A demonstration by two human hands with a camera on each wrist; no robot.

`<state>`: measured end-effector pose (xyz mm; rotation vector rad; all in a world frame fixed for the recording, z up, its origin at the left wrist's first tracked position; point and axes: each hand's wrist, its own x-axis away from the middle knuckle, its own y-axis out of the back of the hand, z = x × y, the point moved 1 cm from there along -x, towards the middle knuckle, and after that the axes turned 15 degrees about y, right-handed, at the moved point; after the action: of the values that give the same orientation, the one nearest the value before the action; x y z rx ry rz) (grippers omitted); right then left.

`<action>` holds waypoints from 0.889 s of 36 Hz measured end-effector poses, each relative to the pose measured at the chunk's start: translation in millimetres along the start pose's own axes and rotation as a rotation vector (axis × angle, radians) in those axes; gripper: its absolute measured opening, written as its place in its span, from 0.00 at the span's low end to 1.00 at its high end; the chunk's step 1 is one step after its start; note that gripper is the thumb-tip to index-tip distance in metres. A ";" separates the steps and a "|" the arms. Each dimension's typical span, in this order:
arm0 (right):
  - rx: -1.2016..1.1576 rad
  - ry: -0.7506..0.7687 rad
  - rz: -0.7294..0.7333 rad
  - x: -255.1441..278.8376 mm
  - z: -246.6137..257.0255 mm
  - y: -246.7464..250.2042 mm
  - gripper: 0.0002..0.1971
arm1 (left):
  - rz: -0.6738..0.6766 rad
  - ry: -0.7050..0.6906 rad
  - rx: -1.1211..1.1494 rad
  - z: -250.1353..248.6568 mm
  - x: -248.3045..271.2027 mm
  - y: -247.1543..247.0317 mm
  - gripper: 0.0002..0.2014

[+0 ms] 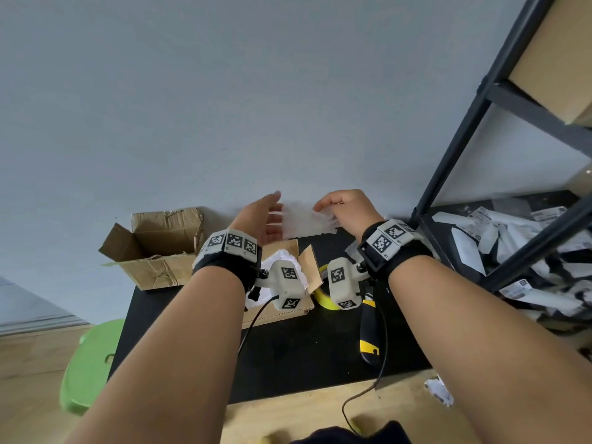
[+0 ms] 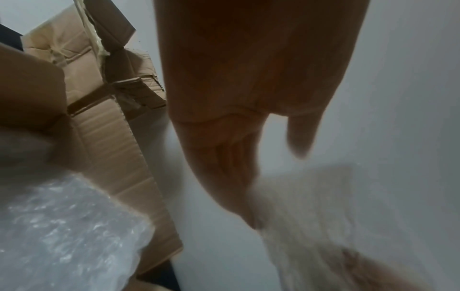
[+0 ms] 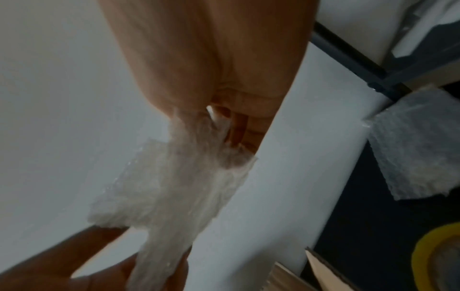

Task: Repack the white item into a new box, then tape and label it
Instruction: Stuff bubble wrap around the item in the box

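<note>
My two hands are raised in front of the wall with a small sheet of bubble wrap (image 1: 306,222) between them. The right hand (image 1: 323,208) pinches its right edge, also visible in the right wrist view (image 3: 214,118). The left hand (image 1: 275,209) has straight fingers touching the sheet's (image 2: 311,206) left edge, thumb apart. Below my left wrist, a small open cardboard box (image 1: 307,267) stands on the black table (image 1: 288,354). A white bubble-wrapped item (image 1: 278,256) lies in this box (image 2: 104,137), and fills the lower left of the left wrist view (image 2: 62,226).
A worn, open cardboard box (image 1: 160,248) stands at the table's back left. A yellow tape roll (image 1: 322,294) and a yellow-and-black cutter (image 1: 370,334) lie right of the small box. Another bubble wrap piece (image 3: 418,149) lies nearby. A dark shelf (image 1: 455,149) with white mailers (image 1: 512,238) stands right; a green stool (image 1: 89,363) left.
</note>
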<state>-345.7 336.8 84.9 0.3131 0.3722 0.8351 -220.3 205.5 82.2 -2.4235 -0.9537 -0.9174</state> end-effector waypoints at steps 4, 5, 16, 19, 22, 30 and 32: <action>0.047 -0.020 0.041 -0.4 0.7 -5.6 0.24 | -0.023 -0.053 -0.145 2.7 -2.8 9.2 0.12; 0.009 -0.046 0.032 -1.1 1.0 -6.5 0.23 | -0.042 -0.071 -0.168 3.5 -4.0 11.6 0.14; 0.128 -0.051 0.230 1.0 2.7 -30.1 0.19 | -0.112 -0.176 -0.220 16.2 -11.5 32.4 0.13; 0.220 -0.032 0.155 3.5 -0.8 -41.6 0.12 | -0.170 -0.190 -0.290 26.5 -14.0 37.6 0.10; 0.347 0.018 0.079 7.8 -5.4 -52.5 0.10 | -0.286 -0.208 -0.512 42.1 -19.3 43.8 0.06; 0.759 0.344 0.203 36.8 -17.8 -88.3 0.08 | -0.315 -0.132 -1.038 85.0 -36.6 57.7 0.19; 0.795 0.379 0.273 44.9 -25.2 -95.4 0.11 | -0.295 -0.096 -1.090 92.7 -38.9 57.4 0.25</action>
<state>-266.5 313.9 14.5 0.9643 1.0369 0.9888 -161.1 198.2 -17.0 -3.2506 -1.0130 -1.7951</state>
